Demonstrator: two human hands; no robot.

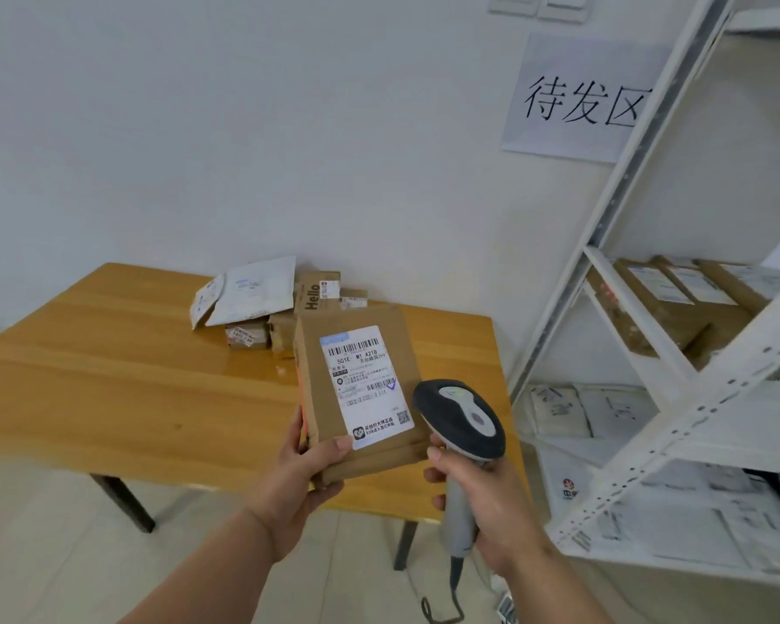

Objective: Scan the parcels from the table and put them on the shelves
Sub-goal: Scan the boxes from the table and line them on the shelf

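two hands up front: left hand [299, 477] gripping flat brown cardboard parcel [356, 389] by its lower corner, thumb across the white shipping label [365, 385]; right hand [487, 502] wrapped round the grip of a grey and black handheld barcode scanner [462, 425], head just beside the parcel at 3 o'clock. behind, toward 12 o'clock, heap of white mailers and small brown boxes [271, 304] on the wooden table [109, 376]. at 3 o'clock, white metal shelving [649, 344] holding brown boxes and white mailers.
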